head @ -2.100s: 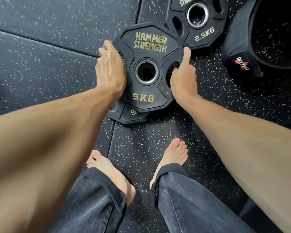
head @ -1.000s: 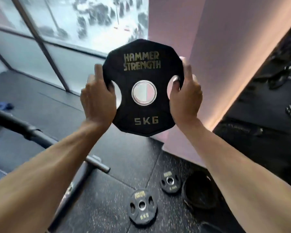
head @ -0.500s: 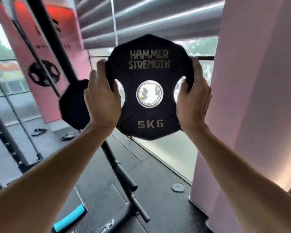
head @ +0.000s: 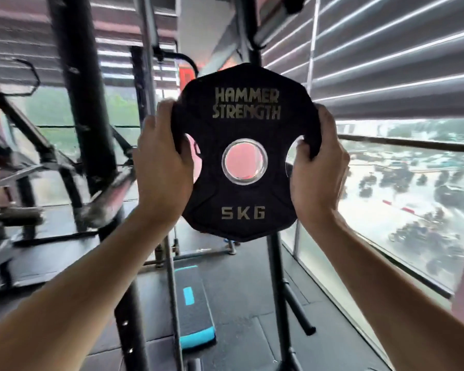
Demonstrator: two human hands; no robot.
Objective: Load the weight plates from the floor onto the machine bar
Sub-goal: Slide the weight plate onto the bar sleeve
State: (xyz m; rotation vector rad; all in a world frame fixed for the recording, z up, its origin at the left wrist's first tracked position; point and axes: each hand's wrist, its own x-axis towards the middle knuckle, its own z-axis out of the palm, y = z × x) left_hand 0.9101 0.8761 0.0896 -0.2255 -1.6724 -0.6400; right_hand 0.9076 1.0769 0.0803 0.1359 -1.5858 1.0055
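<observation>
A black 5 kg weight plate (head: 245,199) with gold "HAMMER STRENGTH" lettering is held upright at chest height in front of me. My left hand (head: 162,167) grips its left edge through the handle cut-out. On the opposite side my right hand (head: 318,170) grips the right edge, fingers curled through that cut-out. The plate's steel-ringed centre hole faces me and shows pink behind it. A blurred metal bar end (head: 102,199) of the machine sticks out at the left, below and left of the plate. The plates on the floor are out of view.
A thick black upright post (head: 83,124) stands left of the plate, with more rack frame (head: 16,145) behind it. A thin black stand (head: 276,277) rises below the plate. A black and blue step platform (head: 193,314) lies on the floor. Windows and a rail (head: 413,141) line the right.
I lifted the plate off the floor stack and raised it with both hands. My view has swung from the pink wall to the rack; the grip is the same.
</observation>
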